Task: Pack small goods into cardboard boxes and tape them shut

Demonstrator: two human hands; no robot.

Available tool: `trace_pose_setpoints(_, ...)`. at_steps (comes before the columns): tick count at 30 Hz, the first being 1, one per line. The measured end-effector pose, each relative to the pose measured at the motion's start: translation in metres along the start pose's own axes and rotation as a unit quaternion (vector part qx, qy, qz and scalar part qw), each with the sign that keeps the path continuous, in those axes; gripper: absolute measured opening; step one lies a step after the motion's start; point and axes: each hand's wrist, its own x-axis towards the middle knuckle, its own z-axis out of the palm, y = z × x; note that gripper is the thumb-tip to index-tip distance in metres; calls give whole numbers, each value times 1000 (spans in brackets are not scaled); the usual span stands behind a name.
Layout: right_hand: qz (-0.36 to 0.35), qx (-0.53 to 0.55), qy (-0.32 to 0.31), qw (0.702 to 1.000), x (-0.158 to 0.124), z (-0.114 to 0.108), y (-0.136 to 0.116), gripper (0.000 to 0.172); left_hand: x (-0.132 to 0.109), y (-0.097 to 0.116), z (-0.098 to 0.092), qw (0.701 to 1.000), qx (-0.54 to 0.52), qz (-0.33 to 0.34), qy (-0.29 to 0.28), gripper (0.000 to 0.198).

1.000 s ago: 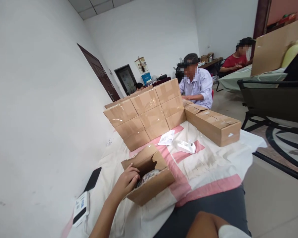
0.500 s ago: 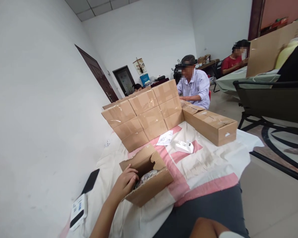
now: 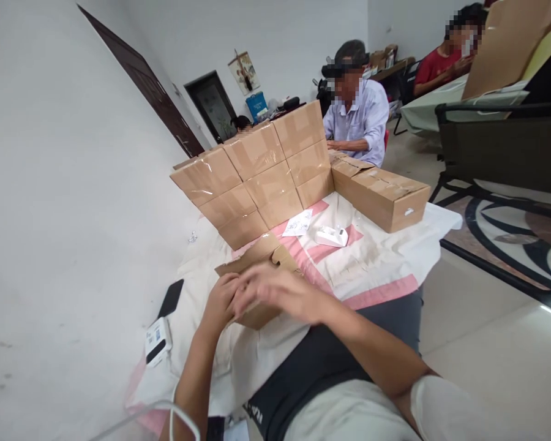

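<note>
A small open cardboard box (image 3: 261, 317) stands on the cloth near me, its torn flaps raised at the far side. At its left rim is my left hand (image 3: 221, 298), with fingers bent and partly covered by my other hand. My right hand (image 3: 278, 294) reaches across the top of the box from the right. Its fingers are stretched out towards my left hand, blurred by motion, and I see nothing held in them. Whether the two hands touch cannot be made out. Both hands hide the inside of the box.
Taped cardboard panels (image 3: 269, 174) stand behind the box, and a long carton (image 3: 381, 193) lies right. A paper sheet (image 3: 297, 223) and a white tape dispenser (image 3: 331, 236) lie between. Left are a black phone (image 3: 171, 298) and a white device (image 3: 158, 342). A person (image 3: 360, 110) sits opposite.
My right hand has come in from the lower right and now lies over the box. My left hand stays at the box's left rim. The view has tilted downward.
</note>
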Motion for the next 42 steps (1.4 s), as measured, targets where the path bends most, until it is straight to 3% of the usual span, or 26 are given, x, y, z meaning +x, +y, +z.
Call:
trace_pose_setpoints(2, 79, -92, 74, 990, 5, -15, 27, 38, -2, 1, 1, 1000, -4, 7, 10, 36)
trace_pose_setpoints(4, 190, -171, 124, 959, 7, -27, 62, 30, -4, 2, 3, 999, 7, 8, 53, 33)
trace_pose_setpoints(5, 229, -165, 125, 951, 6, -32, 78, 41, -4, 1, 5, 996, 20, -4, 91, 30)
trace_pose_setpoints(8, 287, -37, 89, 953, -4, -46, 114, 69, -5, -4, 15, 974, 26, -90, 206, 43)
trace_pose_setpoints(11, 280, 82, 39, 956, -24, -65, 122, 70, -6, -11, 26, 959, -44, -154, 235, 61)
trace_pose_setpoints(15, 251, 149, -61, 954, -42, -82, 120, 87, -6, -10, 32, 931, -110, -193, 289, 56)
trace_pose_setpoints(17, 256, 126, -20, 958, -40, -74, 123, 97, -6, -7, 26, 933, -146, -203, 259, 56)
trace_pose_setpoints(20, 297, 97, 124, 942, -27, -46, 133, 91, -7, -2, 10, 941, -217, -213, 149, 60)
trace_pose_setpoints(22, 330, 92, 177, 923, -17, -28, 138, 87, -7, 6, -2, 936, -246, -227, 112, 64)
trace_pose_setpoints(24, 351, 83, 191, 913, -10, -19, 142, 86, -5, 18, -8, 948, -202, -227, 92, 63)
trace_pose_setpoints(26, 357, 72, 193, 911, -6, -17, 144, 86, 0, 34, -4, 974, -95, -201, 47, 52)
trace_pose_setpoints(28, 356, 66, 192, 912, -5, -19, 147, 85, 6, 50, 9, 986, -6, -168, -8, 42)
trace_pose_setpoints(30, 352, 60, 192, 914, -4, -20, 150, 85, 12, 61, 25, 988, 28, -147, -39, 47)
trace_pose_setpoints(33, 340, 50, 193, 919, -5, -19, 154, 83, 15, 64, 42, 989, 53, -134, -37, 53)
trace_pose_setpoints(37, 338, 41, 185, 922, -7, -19, 156, 80, 12, 55, 45, 991, 66, -118, -23, 52)
trace_pose_setpoints(42, 324, 51, 211, 921, -17, -35, 156, 55, 9, 48, 42, 992, 67, -106, 8, 55)
